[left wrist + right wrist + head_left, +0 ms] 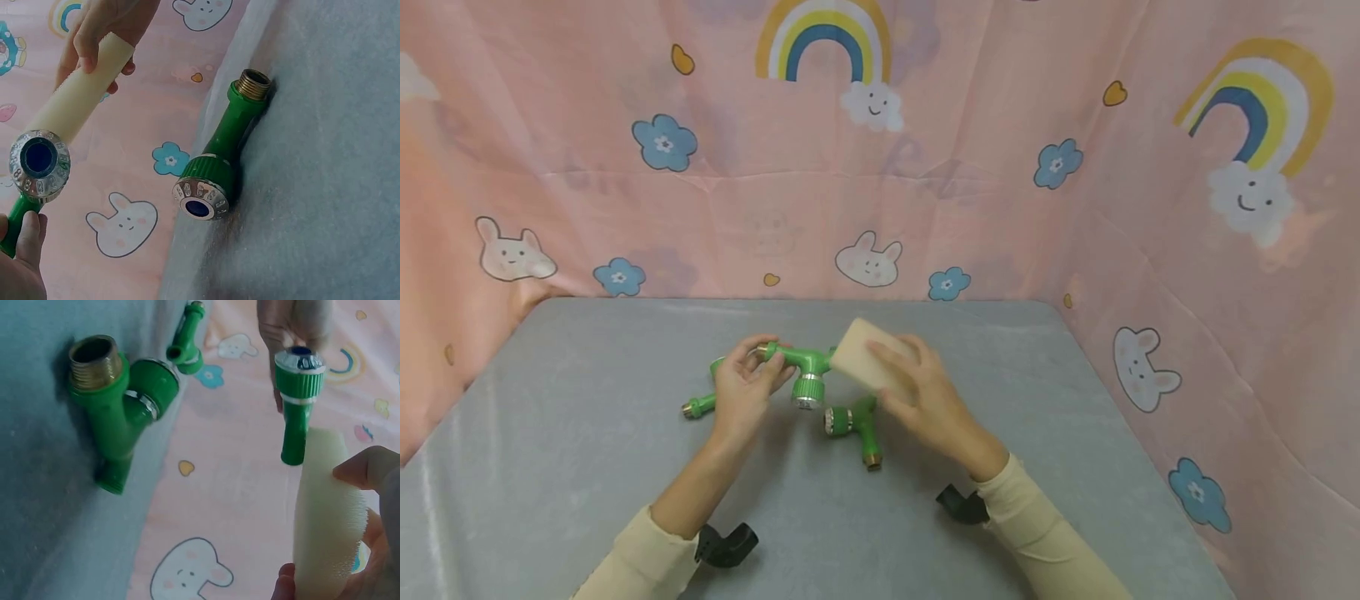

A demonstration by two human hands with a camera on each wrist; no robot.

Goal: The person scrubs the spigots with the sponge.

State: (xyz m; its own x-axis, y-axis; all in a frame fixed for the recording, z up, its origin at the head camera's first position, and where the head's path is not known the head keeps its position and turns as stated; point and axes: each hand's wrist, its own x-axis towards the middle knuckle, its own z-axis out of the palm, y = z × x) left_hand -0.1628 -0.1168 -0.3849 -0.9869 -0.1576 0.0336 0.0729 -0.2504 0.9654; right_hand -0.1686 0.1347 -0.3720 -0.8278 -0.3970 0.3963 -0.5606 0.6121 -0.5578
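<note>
My left hand (pixel 747 383) pinches the brass-threaded end of a green hose fitting (pixel 808 360) with a ribbed collar and silver dial face, holding it above the table. In my right hand (pixel 928 396) is a cream-coloured sponge (pixel 865 354), gripped between thumb and fingers. The sponge's edge meets or overlaps the fitting's far end; the right wrist view shows the sponge (pixel 322 512) right beside the fitting (pixel 299 394). Below the hands, a second green fitting (pixel 867 433) lies on the table. A third green fitting (pixel 700 406) lies behind my left hand, partly hidden by it.
A grey cloth covers the table (pixel 587 467). Black curved pieces show by the left wrist (pixel 728 546) and the right wrist (pixel 962 504). A pink patterned curtain (pixel 737 208) hangs behind the table and along its sides.
</note>
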